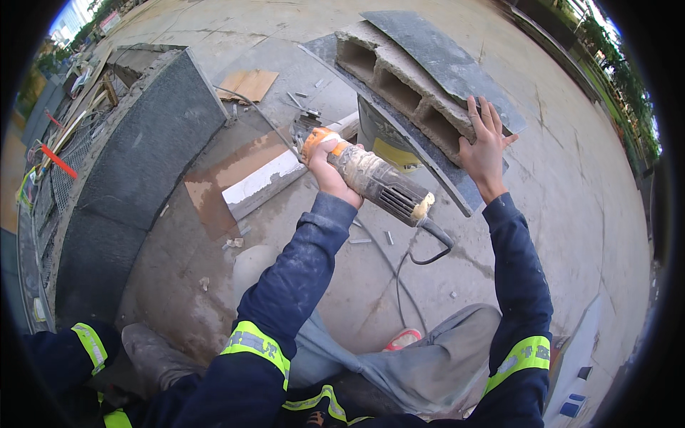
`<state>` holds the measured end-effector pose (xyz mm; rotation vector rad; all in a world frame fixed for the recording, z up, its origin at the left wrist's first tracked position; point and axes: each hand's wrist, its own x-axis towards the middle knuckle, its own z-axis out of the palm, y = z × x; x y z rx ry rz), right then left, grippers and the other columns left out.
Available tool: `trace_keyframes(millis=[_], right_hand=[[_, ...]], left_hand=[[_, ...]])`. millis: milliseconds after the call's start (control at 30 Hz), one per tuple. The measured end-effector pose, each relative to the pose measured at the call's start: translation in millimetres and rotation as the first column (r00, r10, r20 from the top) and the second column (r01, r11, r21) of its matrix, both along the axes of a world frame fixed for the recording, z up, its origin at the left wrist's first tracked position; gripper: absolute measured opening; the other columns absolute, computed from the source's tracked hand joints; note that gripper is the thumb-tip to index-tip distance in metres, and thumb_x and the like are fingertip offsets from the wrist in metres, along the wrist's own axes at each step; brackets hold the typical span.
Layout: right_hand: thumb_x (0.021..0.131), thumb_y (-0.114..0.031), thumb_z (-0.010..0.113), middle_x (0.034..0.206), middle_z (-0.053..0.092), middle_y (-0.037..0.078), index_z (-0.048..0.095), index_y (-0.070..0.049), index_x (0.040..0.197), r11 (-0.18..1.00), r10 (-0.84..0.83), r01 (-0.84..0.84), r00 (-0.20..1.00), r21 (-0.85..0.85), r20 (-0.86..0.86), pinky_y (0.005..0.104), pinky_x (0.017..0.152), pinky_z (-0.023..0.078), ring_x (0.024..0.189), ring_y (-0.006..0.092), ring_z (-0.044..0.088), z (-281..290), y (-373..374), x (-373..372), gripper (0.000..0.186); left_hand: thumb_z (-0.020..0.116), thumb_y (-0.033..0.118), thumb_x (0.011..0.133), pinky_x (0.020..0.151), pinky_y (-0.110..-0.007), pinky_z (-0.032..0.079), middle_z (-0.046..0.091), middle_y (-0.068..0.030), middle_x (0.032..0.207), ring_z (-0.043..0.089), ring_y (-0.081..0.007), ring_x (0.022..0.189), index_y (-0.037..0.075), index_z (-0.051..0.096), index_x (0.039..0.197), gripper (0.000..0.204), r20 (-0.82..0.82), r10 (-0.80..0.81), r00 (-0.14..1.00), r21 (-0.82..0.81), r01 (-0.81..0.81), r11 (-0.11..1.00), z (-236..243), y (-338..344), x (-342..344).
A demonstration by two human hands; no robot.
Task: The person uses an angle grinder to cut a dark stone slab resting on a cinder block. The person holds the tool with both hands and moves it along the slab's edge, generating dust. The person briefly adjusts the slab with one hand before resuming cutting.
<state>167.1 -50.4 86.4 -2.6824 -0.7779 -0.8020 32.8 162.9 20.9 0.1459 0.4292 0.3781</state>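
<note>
My left hand (334, 171) is wrapped round the body of an orange and grey angle grinder (378, 178), caked with pale dust and held in the air. The grinder's head points up and left; its cable runs from the rear end. My right hand (485, 146) lies with fingers spread on the near right corner of a thin grey stone slab (446, 60). Beneath that slab is a hollow concrete block (399, 89), its openings facing me. The block rests on another grey slab (453, 187), which is propped above the ground by a dark and yellow object (392, 150).
A large dark slab-faced block (135, 171) stands at the left, beside a heap of debris (71, 135). A white-topped bar (264, 182) lies over brown cardboard (207, 192). The power cable (403, 282) loops across the concrete ground. Folded legs in grey trousers (428, 357) are close below.
</note>
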Motion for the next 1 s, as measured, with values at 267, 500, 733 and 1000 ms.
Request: trace_keyframes(millis=[267,500,733,1000], right_hand=[[0.073,-0.008,0.065,0.148,0.036,0.007,0.041,-0.023,0.143,1.000,0.000,0.000,0.999,-0.013,0.047,0.0775,0.102,0.008,0.138,0.0272,0.031,0,1,6,0.075],[0.074,-0.005,0.061,0.145,0.041,0.008,0.045,-0.024,0.140,0.993,-0.114,0.107,0.983,0.054,0.147,0.0761,0.103,0.015,0.137,0.0305,0.032,-12,12,7,0.070],[0.074,-0.004,0.063,0.148,0.038,0.008,0.045,-0.023,0.140,0.992,-0.090,0.088,0.996,0.096,0.019,0.0779,0.102,0.012,0.139,0.0317,0.029,-2,17,-4,0.071],[0.075,-0.006,0.065,0.149,0.036,0.007,0.042,-0.023,0.142,0.995,-0.057,0.057,0.998,0.081,0.006,0.0785,0.101,0.010,0.139,0.0301,0.028,-4,10,-14,0.072]], left_hand=[[0.063,0.033,0.074,0.077,-0.048,0.053,0.055,-0.0161,0.095,0.059,-0.0332,0.082,0.007,0.041,0.118,0.056,-0.014,-0.030,0.999,-0.022,0.029,0.999,-6,-13,-2],[0.063,0.033,0.074,0.078,-0.047,0.053,0.055,-0.0152,0.094,0.060,-0.0320,0.082,0.006,0.041,0.118,0.057,0.042,-0.090,0.995,0.012,0.090,0.996,9,-34,-15],[0.062,0.031,0.072,0.074,-0.042,0.054,0.057,-0.0123,0.087,0.060,-0.0290,0.076,0.006,0.047,0.108,0.046,0.019,-0.086,0.996,0.010,0.086,0.996,29,-44,-20],[0.063,0.033,0.074,0.078,-0.044,0.054,0.056,-0.0148,0.093,0.060,-0.0294,0.082,0.003,0.043,0.115,0.055,0.052,-0.095,0.994,0.008,0.095,0.995,18,-35,-18]])
